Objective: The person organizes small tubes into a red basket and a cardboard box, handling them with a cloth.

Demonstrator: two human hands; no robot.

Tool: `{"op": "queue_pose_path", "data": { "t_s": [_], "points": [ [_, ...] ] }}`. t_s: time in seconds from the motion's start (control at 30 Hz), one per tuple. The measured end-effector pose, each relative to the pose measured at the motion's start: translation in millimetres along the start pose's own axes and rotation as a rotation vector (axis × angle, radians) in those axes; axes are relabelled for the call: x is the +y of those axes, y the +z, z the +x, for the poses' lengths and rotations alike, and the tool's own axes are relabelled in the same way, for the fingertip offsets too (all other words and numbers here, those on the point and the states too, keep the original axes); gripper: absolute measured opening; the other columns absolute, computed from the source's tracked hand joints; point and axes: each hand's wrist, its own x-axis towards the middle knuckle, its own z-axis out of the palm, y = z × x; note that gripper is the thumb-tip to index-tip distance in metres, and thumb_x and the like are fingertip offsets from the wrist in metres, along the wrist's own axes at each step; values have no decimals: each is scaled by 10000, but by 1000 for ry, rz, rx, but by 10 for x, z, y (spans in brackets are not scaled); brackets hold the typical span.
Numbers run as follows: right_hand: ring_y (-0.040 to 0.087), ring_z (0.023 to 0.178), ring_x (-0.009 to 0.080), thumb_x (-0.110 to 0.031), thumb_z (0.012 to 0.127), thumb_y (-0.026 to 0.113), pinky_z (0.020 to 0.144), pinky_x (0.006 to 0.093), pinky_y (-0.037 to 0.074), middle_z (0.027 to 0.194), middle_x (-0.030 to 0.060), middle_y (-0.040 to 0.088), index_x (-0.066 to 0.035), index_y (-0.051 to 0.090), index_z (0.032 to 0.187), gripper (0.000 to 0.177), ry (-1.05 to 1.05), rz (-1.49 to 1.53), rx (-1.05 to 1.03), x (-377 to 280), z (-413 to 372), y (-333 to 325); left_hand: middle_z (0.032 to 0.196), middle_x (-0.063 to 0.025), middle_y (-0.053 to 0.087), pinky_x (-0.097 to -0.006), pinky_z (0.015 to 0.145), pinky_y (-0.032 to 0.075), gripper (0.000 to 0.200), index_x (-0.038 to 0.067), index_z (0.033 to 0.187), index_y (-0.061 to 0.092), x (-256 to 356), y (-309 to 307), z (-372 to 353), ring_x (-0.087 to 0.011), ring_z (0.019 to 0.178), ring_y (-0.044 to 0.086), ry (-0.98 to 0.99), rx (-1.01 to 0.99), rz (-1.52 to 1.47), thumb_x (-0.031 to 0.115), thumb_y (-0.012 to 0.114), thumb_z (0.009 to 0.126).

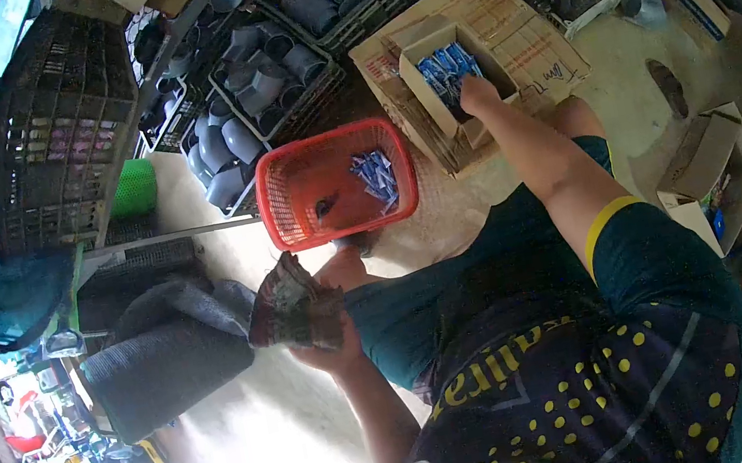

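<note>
My left hand point(327, 349) is wrapped round a crumpled dark cloth-like bundle point(291, 309), left of my knee. My right hand point(478, 98) reaches into an open cardboard box point(431, 104) at its near right side, by a pile of small blue and white packets point(447, 71); its fingertips are hidden, so what it grips cannot be made out. Between the hands, further left, a red plastic basket point(283, 173) holds more of these blue and white packets point(375, 180) on its right side and a small dark item on its floor.
The box rests on a larger flattened carton point(535, 37). Black crates point(283, 114) of grey pipe fittings stand behind the basket. A rolled dark mesh point(167, 364) lies at the left, and another open cardboard box point(722, 158) stands at the right.
</note>
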Motion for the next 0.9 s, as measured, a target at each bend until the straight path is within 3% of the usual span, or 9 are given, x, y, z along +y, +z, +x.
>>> {"op": "queue_pose_path", "data": {
  "t_s": [0.17, 0.27, 0.47, 0.57, 0.63, 0.73, 0.8, 0.83, 0.9],
  "points": [
    [637, 1052, 370, -112, 938, 564, 798, 500, 567, 1187, 202, 639, -44, 627, 1171, 251, 30, -130, -150, -188, 25, -148, 1207, -200, 601, -483, 947, 512, 479, -31, 1266, 499, -95, -219, 93, -358, 1081, 619, -44, 12, -50, 340, 469, 963],
    [648, 1002, 363, -135, 920, 606, 748, 515, 563, 1143, 193, 651, -44, 653, 1109, 215, 105, -188, -210, -95, 339, 79, 1181, -188, 605, -470, 931, 523, 452, -36, 1240, 511, -221, 165, 53, -345, 1053, 624, -98, -31, -54, 322, 466, 968],
    [648, 881, 356, -134, 876, 625, 716, 466, 540, 972, 173, 672, -46, 672, 1015, 171, -132, -56, 62, -33, -260, -582, 1227, -184, 588, -473, 966, 497, 444, -21, 1264, 509, -327, 343, 91, -331, 1118, 594, -65, -235, 106, 321, 406, 999],
    [663, 845, 243, -159, 836, 701, 733, 373, 536, 935, 109, 685, -81, 655, 1084, 265, -378, 433, 264, -89, -756, -875, 1272, -173, 558, -479, 969, 490, 499, 15, 1317, 479, -472, 223, 201, -327, 1148, 573, -123, -78, 93, 384, 359, 1004],
    [657, 840, 162, -118, 816, 742, 719, 329, 535, 910, 68, 693, -69, 668, 1057, 256, -541, 1101, 113, -380, -1297, -1040, 1285, -166, 545, -475, 966, 490, 513, 33, 1337, 463, -630, 286, 243, -322, 1153, 568, -171, -14, 102, 405, 347, 1004],
    [648, 842, 138, -56, 827, 735, 748, 280, 528, 926, 35, 686, -18, 670, 1065, 250, -661, 1473, -240, -682, -2503, -1422, 1269, -155, 553, -458, 956, 494, 473, 43, 1326, 463, -904, 578, 208, -308, 1137, 578, -207, -53, 136, 379, 370, 1007],
    [653, 850, 145, -52, 835, 727, 758, 275, 526, 911, 46, 685, 1, 684, 1019, 197, -864, 1162, -38, -728, -2849, -1340, 1240, -145, 567, -439, 929, 510, 429, 49, 1311, 464, -1023, 793, 87, -291, 1105, 594, -306, -98, 65, 345, 389, 1010],
    [655, 851, 147, -51, 834, 727, 756, 280, 526, 902, 53, 684, 3, 688, 1001, 179, -841, 1178, -66, -717, -2954, -1311, 1196, -130, 580, -406, 876, 531, 347, 50, 1278, 466, -1092, 640, 209, -256, 1046, 613, -301, -246, 149, 270, 406, 1017],
    [657, 854, 151, -49, 833, 728, 753, 289, 528, 884, 67, 682, 5, 697, 964, 145, -795, 1214, -129, -669, -3078, -1283, 1177, -126, 580, -390, 855, 537, 324, 49, 1268, 462, -1156, 718, 166, -241, 1021, 617, -218, -250, 312, 252, 411, 1021]
  ]
}}
